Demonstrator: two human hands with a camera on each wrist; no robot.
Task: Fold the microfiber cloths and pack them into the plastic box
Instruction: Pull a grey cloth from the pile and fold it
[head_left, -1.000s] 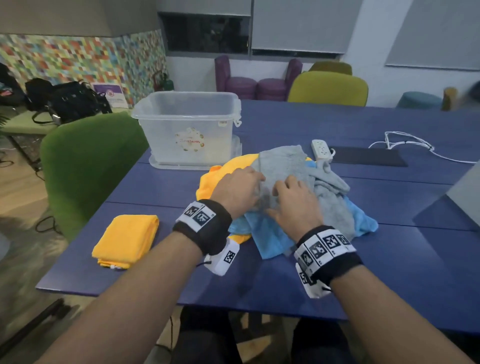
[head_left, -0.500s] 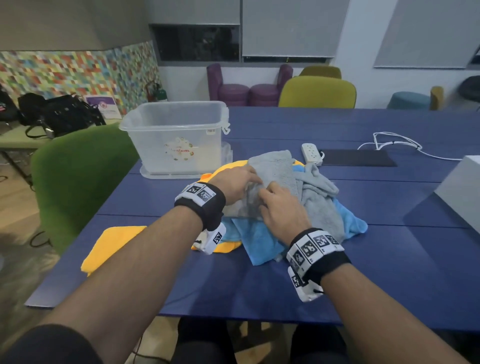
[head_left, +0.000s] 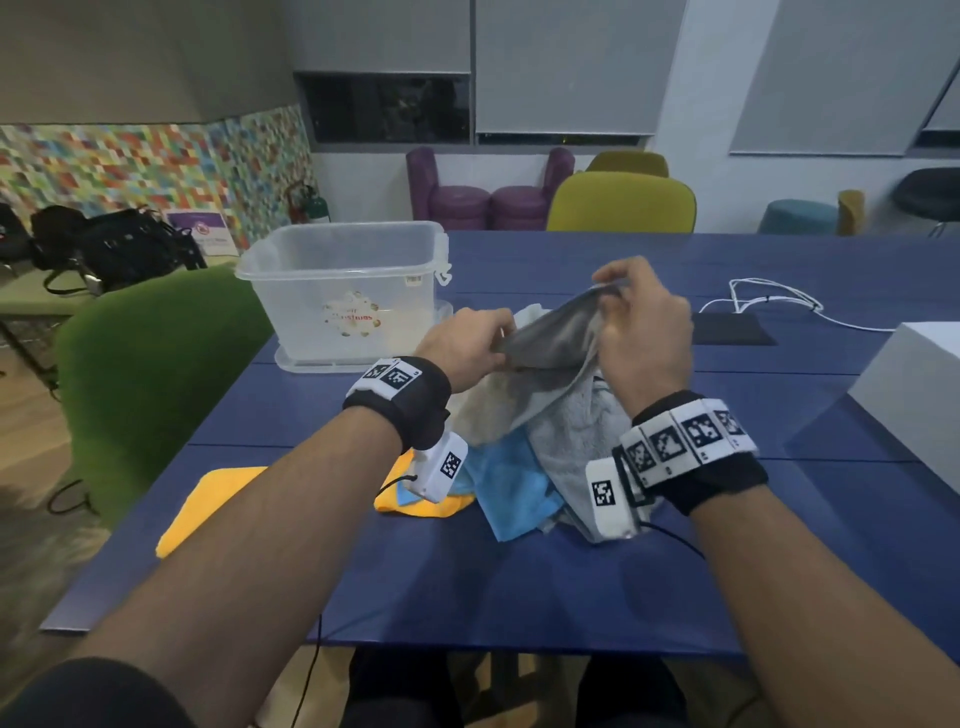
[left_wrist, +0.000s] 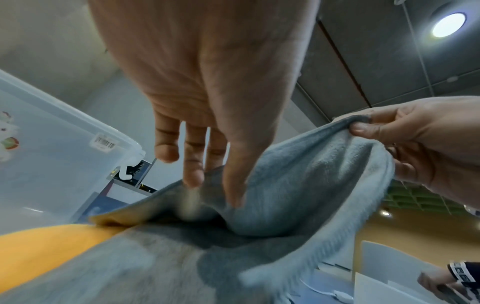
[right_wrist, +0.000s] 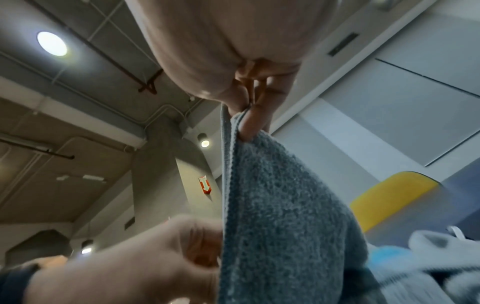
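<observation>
A dark grey cloth (head_left: 558, 332) hangs lifted above a loose pile on the blue table (head_left: 519, 582). My left hand (head_left: 496, 338) grips its left edge. My right hand (head_left: 608, 296) pinches a corner and holds it higher; the right wrist view shows that pinch (right_wrist: 244, 115) on the hem. The pile holds a light grey cloth (head_left: 576, 431), a blue cloth (head_left: 514, 488), a cream cloth (head_left: 485, 405) and an orange cloth (head_left: 426, 506). A folded orange cloth (head_left: 208, 504) lies at the near left, partly behind my forearm. The clear plastic box (head_left: 343, 291) stands behind the pile, lid off.
A green chair (head_left: 156, 364) stands at the table's left edge. A white box (head_left: 914, 384) sits at the right edge. A black mat (head_left: 732, 330) and a white cable (head_left: 769, 301) lie behind my right hand. Yellow and purple chairs stand beyond the far side.
Both hands have risen off the pile with the dark grey cloth, the right hand higher. The cloth now hangs stretched between them instead of lying flat.
</observation>
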